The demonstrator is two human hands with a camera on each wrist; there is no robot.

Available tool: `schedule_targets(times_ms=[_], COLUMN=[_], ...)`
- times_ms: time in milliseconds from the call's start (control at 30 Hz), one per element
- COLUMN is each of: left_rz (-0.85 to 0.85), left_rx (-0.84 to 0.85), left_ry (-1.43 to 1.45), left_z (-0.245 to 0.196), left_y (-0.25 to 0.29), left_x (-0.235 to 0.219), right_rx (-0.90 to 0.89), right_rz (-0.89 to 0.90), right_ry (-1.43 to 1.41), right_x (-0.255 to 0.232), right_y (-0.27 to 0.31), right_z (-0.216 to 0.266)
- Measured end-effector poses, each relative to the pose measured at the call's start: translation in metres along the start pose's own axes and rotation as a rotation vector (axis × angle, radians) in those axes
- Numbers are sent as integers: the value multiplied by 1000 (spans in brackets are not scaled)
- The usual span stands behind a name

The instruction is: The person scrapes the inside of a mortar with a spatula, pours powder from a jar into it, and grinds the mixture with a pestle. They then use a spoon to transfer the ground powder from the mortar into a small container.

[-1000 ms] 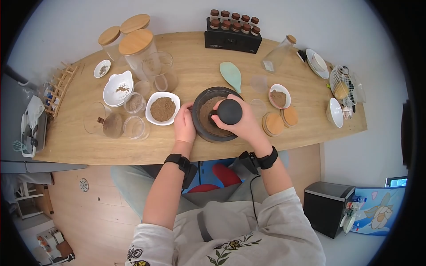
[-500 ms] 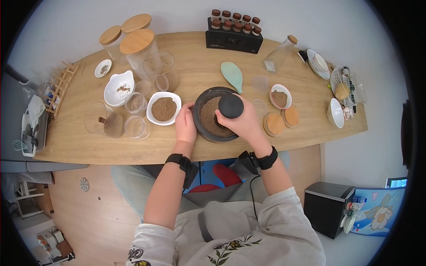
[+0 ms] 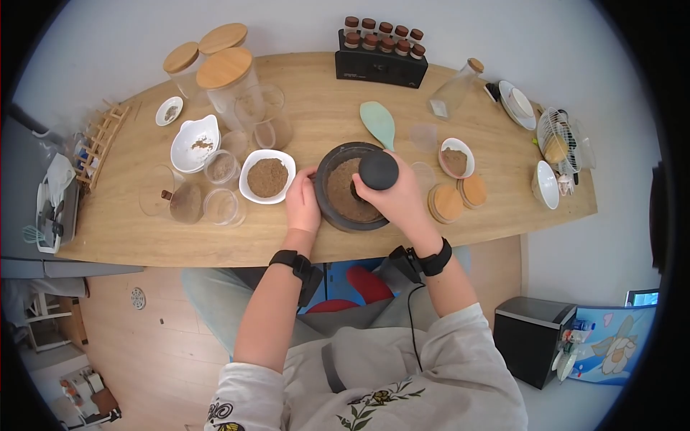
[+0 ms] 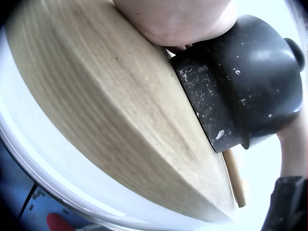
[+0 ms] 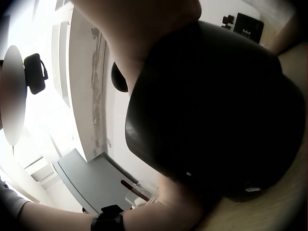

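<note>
A dark stone mortar stands near the table's front edge with brown powder inside. My left hand cups its left wall, fingers along the side. In the left wrist view that hand lies against the black mortar. My right hand grips a black pestle below its round knob, and the pestle's lower end stands in the powder. In the right wrist view the mortar's dark outer wall covers most of the picture.
Left of the mortar sit a white bowl of brown powder, another white bowl and clear jars. A green spoon rest lies behind. On the right are a small powder bowl, wooden lids and a glass bottle.
The pestle's knob and my right hand have shifted toward the mortar's far side and slightly right. My left hand stays against the mortar's wall.
</note>
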State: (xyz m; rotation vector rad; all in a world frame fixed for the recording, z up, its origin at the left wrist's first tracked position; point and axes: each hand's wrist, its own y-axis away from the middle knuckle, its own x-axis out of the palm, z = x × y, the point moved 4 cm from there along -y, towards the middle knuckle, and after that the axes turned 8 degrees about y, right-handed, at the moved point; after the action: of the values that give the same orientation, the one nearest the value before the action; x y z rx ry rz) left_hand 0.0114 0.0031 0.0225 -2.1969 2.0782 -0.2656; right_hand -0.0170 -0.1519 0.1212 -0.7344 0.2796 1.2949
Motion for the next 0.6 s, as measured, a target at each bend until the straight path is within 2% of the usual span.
schedule_targets(times_ms=[167, 367, 467, 567, 600], left_rz=[-2, 1, -2, 0, 1], left_rx=[1, -3, 3, 29, 29], left_ry=[11, -3, 2, 0, -2], left_z=[2, 3, 3, 3, 3], left_y=[0, 0, 0, 0, 0], left_x=[0, -1, -1, -1, -1], right_rx=[93, -35, 47, -49, -66], right_rz=[-121, 27, -26, -94, -56], right_ry=[-134, 158, -44, -123, -92], right_x=[2, -1, 2, -1, -1], right_y=[6, 2, 3, 3, 3], right_z=[-22, 5, -10, -6, -5])
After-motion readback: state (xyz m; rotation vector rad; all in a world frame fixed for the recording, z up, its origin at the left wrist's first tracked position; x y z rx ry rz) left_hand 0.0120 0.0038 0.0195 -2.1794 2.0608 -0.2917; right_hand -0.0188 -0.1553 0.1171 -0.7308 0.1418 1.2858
